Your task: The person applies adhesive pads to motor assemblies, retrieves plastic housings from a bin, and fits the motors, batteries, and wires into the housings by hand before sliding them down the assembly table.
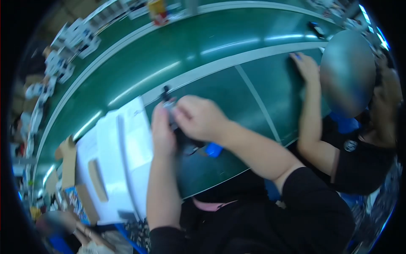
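My left hand is closed around a small grey-and-black part over the green table. A dark knob-like end of it sticks up past my fingertips. Pressed against the same part from the other side are the bent fingers of my right hand. Motion blur and my fingers hide most of it, so its exact kind cannot be made out. Below my hands a blue object lies on the table, beside some dark, blurred items.
To the left stands an open cardboard box with white sheets over it. A pale rail separates my table from a long green surface. At the right, a co-worker's hand rests on the table.
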Available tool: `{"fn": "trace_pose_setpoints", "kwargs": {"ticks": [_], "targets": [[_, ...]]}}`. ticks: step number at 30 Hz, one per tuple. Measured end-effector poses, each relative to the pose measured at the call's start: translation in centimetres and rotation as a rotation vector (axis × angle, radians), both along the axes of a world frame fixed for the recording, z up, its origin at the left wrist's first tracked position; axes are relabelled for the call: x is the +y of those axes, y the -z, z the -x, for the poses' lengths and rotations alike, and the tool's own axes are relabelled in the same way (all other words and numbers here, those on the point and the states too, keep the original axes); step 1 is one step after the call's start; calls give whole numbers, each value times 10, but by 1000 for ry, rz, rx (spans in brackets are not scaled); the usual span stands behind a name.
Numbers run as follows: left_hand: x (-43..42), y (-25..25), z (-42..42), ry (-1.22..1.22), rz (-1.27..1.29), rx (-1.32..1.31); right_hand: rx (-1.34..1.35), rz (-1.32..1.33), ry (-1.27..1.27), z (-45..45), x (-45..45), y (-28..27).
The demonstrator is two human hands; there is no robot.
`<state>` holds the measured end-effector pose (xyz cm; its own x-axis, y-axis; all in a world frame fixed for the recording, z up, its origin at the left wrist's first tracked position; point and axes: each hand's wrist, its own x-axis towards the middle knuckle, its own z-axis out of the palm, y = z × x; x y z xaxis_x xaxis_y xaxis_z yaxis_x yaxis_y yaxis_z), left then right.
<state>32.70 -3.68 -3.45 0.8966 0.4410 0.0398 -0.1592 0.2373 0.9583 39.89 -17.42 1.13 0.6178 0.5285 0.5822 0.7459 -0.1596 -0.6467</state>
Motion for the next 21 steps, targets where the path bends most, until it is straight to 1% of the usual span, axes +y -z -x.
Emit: {"fn": "trace_pose_setpoints", "kwargs": {"ticks": [1,2,3,4,5,8,11,14,15,18,20,21], "targets": [[-3,-4,1,27,-42,-16,-23,-12,34,2,0,-1],[-11,-15,5,16,-5,33,-50,-25,70,4,0,-2],[-16,-23,6,3,-87,44,-42,-58,103,5,0,-1],[-23,-30,6,13,-104,6,-29,-98,128,7,0,0],[-25,-23,5,24,-75,-48,-30,-113,138,7,-2,-1],[-30,-27,7,1,-183,7,-62,-128,170,7,-1,2],[-30,-20,4,-10,-111,-14,-133,-104,176,6,1,4],[-37,-21,3,-131,109,73,-149,-75,171,6,-2,2],[-44,-34,3,-214,104,146,-138,-58,162,9,-3,0],[-38,-27,11,-114,186,-8,-105,-53,156,14,-1,0],[-36,-23,12,-100,187,2,-82,-48,134,13,-1,3],[-35,-23,11,-83,178,-4,-11,-51,99,12,-1,1]]}}
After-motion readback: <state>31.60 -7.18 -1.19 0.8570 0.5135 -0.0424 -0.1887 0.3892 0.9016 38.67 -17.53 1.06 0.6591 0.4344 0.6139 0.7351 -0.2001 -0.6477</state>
